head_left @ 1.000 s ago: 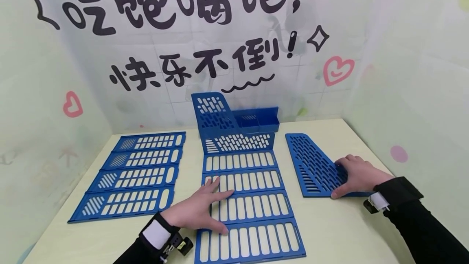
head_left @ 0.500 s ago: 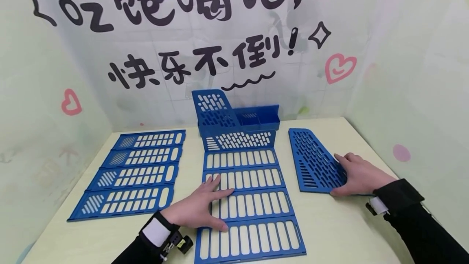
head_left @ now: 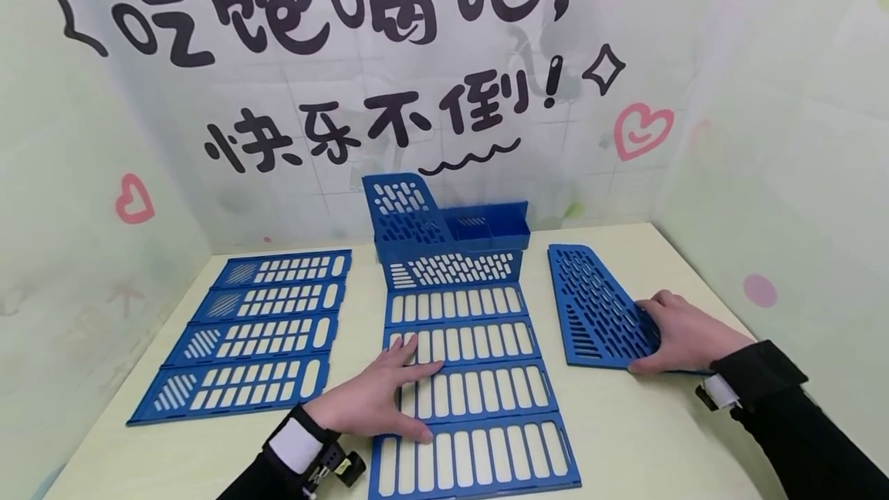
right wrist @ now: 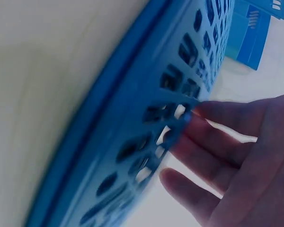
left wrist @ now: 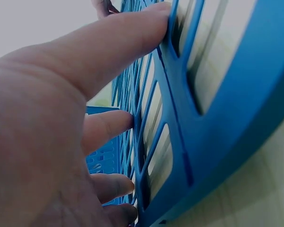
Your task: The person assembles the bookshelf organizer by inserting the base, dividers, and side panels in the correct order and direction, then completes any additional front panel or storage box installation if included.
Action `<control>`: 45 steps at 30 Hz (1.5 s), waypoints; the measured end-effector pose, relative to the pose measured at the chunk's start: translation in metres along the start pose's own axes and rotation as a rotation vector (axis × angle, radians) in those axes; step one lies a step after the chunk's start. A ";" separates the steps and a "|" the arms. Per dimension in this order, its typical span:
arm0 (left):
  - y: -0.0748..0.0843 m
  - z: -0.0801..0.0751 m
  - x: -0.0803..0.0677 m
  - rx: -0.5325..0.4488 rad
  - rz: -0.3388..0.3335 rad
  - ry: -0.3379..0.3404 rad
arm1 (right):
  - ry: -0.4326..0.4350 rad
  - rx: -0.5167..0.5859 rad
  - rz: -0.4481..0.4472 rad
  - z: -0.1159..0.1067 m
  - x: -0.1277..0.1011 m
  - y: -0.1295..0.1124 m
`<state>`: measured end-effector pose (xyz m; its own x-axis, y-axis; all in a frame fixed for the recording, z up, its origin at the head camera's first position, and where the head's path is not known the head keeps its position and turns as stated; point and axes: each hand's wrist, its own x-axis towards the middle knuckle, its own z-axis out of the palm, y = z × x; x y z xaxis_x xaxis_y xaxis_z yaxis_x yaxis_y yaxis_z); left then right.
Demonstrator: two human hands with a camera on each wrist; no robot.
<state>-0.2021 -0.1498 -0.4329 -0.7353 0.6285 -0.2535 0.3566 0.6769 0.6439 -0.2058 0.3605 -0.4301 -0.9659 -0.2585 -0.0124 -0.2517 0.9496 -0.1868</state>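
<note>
In the head view, my left hand (head_left: 375, 392) lies with fingers spread on a column of blue slatted plastic panels (head_left: 486, 417) down the middle of the table. The left wrist view shows its thumb and fingertips touching the slatted panel (left wrist: 217, 146). My right hand (head_left: 684, 334) grips a blue perforated side panel (head_left: 566, 322) lying flat on the right, thumb at the near edge and fingers at the slanted edge. Up close in the right wrist view, the fingers (right wrist: 227, 118) reach the edge of this thick, possibly stacked, perforated panel (right wrist: 132, 94).
On the left, several blue panels with oval end slots (head_left: 154, 390) lie in a column. An upright perforated piece (head_left: 378, 241) and a compartment box (head_left: 507, 241) stand at the back centre. A lettered backdrop (head_left: 333, 199) rises behind the table, with pale walls on both sides.
The perforated side panel has shifted slightly away and turned a little under my right hand, mostly within the first half second. My left hand has stayed in place.
</note>
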 end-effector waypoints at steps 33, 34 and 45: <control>-0.001 0.001 0.002 0.002 0.002 -0.015 | -0.015 0.314 0.050 -0.019 -0.005 0.006; -0.001 0.000 0.002 0.001 0.001 -0.014 | -0.004 0.328 0.038 -0.022 -0.004 0.004; -0.001 0.000 0.000 -0.003 0.000 -0.016 | 0.167 0.236 -0.040 -0.036 0.025 -0.021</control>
<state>-0.2025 -0.1500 -0.4337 -0.7262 0.6345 -0.2647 0.3551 0.6758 0.6459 -0.2273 0.3408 -0.3914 -0.9570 -0.2438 0.1575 -0.2878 0.8666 -0.4075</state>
